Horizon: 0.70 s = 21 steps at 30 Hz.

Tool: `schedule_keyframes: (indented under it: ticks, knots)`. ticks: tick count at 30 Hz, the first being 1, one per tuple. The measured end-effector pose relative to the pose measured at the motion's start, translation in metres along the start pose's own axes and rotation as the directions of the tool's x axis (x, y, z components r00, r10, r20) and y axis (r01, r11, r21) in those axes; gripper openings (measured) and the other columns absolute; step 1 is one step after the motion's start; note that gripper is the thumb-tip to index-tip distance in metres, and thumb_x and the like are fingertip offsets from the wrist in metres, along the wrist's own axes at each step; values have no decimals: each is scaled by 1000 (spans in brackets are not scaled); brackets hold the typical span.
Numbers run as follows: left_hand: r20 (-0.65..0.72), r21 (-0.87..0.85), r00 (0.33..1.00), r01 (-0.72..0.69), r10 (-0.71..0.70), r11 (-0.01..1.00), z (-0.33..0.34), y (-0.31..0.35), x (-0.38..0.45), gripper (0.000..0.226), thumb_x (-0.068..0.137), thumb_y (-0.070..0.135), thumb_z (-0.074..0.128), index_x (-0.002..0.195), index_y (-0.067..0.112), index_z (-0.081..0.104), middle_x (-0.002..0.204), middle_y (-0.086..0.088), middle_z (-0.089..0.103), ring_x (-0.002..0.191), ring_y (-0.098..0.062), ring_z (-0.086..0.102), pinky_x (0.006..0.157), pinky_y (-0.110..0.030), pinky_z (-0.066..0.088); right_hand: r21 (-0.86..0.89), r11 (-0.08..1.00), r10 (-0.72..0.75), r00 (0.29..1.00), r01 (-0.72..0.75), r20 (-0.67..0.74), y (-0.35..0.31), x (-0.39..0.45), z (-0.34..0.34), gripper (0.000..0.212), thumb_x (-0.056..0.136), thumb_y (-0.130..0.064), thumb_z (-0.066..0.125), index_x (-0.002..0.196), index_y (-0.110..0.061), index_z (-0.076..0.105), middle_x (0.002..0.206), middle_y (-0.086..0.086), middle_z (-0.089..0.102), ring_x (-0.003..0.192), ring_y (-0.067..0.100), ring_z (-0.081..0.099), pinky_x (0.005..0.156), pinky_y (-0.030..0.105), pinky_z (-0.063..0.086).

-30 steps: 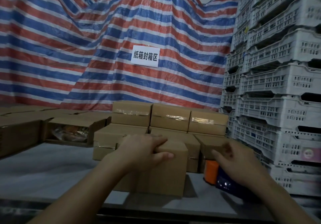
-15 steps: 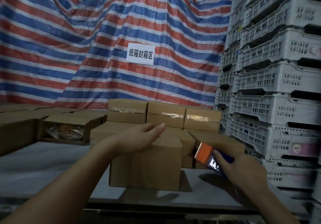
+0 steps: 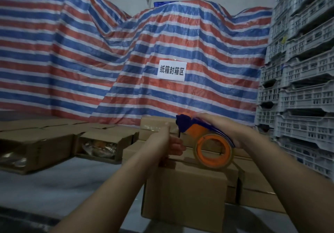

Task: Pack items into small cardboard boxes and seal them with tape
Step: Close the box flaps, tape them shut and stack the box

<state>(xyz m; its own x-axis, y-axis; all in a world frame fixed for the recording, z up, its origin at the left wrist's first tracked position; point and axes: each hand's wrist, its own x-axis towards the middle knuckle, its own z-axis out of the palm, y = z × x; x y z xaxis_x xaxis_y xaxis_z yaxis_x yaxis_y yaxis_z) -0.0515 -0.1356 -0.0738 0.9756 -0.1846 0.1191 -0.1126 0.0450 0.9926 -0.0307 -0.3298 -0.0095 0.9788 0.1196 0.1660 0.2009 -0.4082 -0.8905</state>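
Observation:
A closed small cardboard box (image 3: pixel 184 196) stands at the table's near edge in front of me. Above its top, my right hand (image 3: pixel 227 129) grips a blue and orange tape dispenser (image 3: pixel 204 138) with a clear tape roll on an orange core. My left hand (image 3: pixel 168 142) is at the box's far left top edge, just left of the dispenser's front; its fingers are curled, and whether they pinch the tape end is unclear. Behind it lie more closed boxes (image 3: pixel 253 184), some with tape.
Open boxes (image 3: pixel 106 142) with wrapped goods lie on their sides at the left. A grey table surface (image 3: pixel 63 184) spreads left of the box. White plastic crates (image 3: pixel 303 88) are stacked at the right. A striped tarp (image 3: pixel 126 61) with a white sign hangs behind.
My right hand lifted the tape dispenser from the table's right side up over the box. My left hand shifted from the box top to its far left edge. The view tilted up.

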Motion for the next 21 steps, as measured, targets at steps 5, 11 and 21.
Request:
schedule_keyframes:
  ticks: [5, 11, 21]
  knots:
    - [60, -33, 998, 28, -26, 999, -8, 1, 3, 60, 106, 45, 24, 98, 7, 69, 92, -10, 77, 91, -20, 70, 93, -37, 44, -42, 999, -11, 1000, 11, -1, 5, 2, -4, 53, 95, -58, 56, 113, -9, 67, 81, 10, 75, 63, 18, 70, 60, 28, 56]
    - [87, -132, 995, 52, -41, 990, -14, 3, 7, 52, 104, 44, 35, 104, 4, 69, 88, -10, 77, 81, -19, 73, 94, -35, 42, -98, 995, -20, 1000, 20, 1, 4, 1, -3, 57, 92, -63, 57, 111, -11, 70, 89, 11, 77, 68, 19, 72, 65, 29, 57]
    - [95, -176, 994, 64, -48, 982, -25, 0, 7, 58, 101, 26, 51, 45, 16, 61, 48, 3, 52, 73, -8, 68, 54, -23, 22, -209, 977, -31, 999, 34, 17, -4, -1, 5, 53, 94, -64, 52, 103, -15, 71, 82, 7, 77, 63, 15, 70, 59, 24, 55]
